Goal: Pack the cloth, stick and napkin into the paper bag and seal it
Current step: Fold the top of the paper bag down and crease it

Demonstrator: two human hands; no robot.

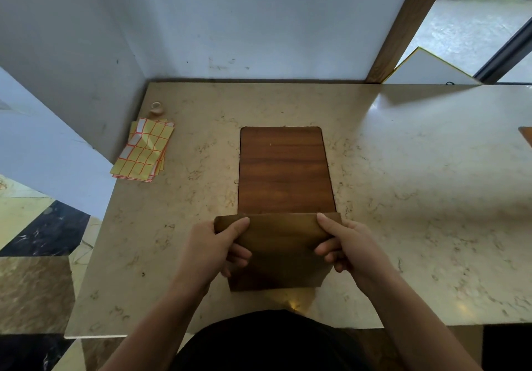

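Two hands have the flat brown paper bag between them at the near edge of the beige marbled stone counter, and its top is being folded over toward the person. At ten o'clock from the bag lies a stack of yellow label sheets with red-bordered stickers, and just beyond it, against the wall, a small roll of tape. The left hand pinches the bag's left upper corner, thumb on top and fingers curled beneath. At twelve o'clock from the bag, touching its folded edge, sits a dark wood-grain rectangular board. The right hand grips the right upper corner the same way.

No cloth, stick or napkin shows; I would guess they are already inside. To fold well, both thumbs should draw the flap down evenly so the crease runs straight, then press along it. One hand should keep the fold pinned while the other reaches toward ten o'clock for a sticker.
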